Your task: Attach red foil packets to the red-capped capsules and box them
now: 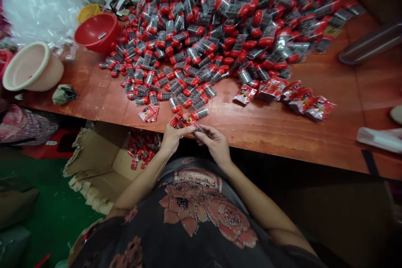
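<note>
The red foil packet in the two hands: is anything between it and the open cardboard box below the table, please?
Yes. The left hand lies on that side of the red foil packet, and the front edge of the reddish wooden table runs between the packet and the open cardboard box.

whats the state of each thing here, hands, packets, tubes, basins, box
left hand, gripping a red printed packet
right hand, pinching at the packet's edge
red-capped clear tubes, heaped loose on the wooden table
sealed red packets, lying in a loose row
red basin, tilted
cream basin, tilted
cardboard box, open, flaps torn, packets inside
</note>
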### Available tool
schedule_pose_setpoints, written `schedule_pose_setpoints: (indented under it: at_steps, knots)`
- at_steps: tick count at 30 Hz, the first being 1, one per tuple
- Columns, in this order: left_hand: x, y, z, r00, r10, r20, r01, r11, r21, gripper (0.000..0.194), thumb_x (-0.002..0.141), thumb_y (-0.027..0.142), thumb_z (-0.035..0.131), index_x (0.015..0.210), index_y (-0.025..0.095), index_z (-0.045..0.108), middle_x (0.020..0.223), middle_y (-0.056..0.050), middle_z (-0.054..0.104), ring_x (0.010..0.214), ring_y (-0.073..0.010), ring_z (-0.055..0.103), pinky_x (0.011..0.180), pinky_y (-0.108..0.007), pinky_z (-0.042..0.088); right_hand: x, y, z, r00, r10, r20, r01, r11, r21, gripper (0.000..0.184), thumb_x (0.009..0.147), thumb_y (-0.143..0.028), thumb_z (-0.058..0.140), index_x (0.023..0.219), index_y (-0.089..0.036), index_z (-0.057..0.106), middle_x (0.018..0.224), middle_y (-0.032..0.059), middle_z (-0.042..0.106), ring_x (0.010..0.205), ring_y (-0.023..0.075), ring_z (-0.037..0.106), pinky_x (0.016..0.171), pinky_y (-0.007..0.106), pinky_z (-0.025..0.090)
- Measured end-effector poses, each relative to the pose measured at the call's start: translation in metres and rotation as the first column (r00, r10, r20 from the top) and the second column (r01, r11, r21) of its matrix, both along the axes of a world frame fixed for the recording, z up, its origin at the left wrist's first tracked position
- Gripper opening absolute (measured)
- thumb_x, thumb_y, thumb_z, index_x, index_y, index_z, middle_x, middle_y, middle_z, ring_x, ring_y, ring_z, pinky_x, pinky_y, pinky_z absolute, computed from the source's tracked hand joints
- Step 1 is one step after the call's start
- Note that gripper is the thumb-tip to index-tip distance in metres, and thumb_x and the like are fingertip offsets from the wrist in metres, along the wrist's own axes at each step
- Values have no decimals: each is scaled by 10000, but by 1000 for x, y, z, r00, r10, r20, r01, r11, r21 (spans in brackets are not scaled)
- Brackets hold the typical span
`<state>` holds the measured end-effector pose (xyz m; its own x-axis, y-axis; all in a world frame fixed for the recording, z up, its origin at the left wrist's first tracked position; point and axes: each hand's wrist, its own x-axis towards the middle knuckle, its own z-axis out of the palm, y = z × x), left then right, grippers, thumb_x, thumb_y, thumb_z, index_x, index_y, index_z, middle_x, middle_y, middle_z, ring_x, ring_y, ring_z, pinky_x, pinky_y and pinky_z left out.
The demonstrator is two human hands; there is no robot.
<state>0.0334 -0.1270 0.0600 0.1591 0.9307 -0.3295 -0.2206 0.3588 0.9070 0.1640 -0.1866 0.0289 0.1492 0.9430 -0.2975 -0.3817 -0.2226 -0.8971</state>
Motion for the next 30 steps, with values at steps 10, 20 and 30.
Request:
schedule_pose_setpoints:
  at_steps: [10, 20, 30]
  knots:
    - [-2, -4, 2, 994, 9, 113, -10, 1000, 14, 584, 523, 180, 854, 1064, 209, 639, 791, 16, 709, 724, -145, 666, 774, -292, 514, -4, -6, -2, 978, -68, 198, 32, 983, 180, 267, 762, -321, 736, 1022, -266, 721, 977, 17, 707, 903, 171, 649, 835, 331, 529]
    - [0, -10, -9, 994, 56, 92, -56, 998, -1, 394, 506, 174, 853, 848, 159, 658, 799, 10, 696, 722, -130, 637, 752, -269, 497, -8, -11, -2, 997, -72, 12, 72, 997, 38, 284, 783, -347, 706, 1051, -257, 682, 890, 0, 713, 681, 119, 625, 590, 252, 519]
    - [2, -18, -13, 980, 169, 106, -169, 986, -8, 540, 504, 191, 873, 984, 200, 626, 936, -9, 718, 808, -157, 674, 760, -286, 530, -4, -16, -5, 936, -176, 305, 106, 967, 233, 246, 787, -318, 712, 1021, -257, 669, 950, 14, 648, 833, 153, 620, 766, 309, 514]
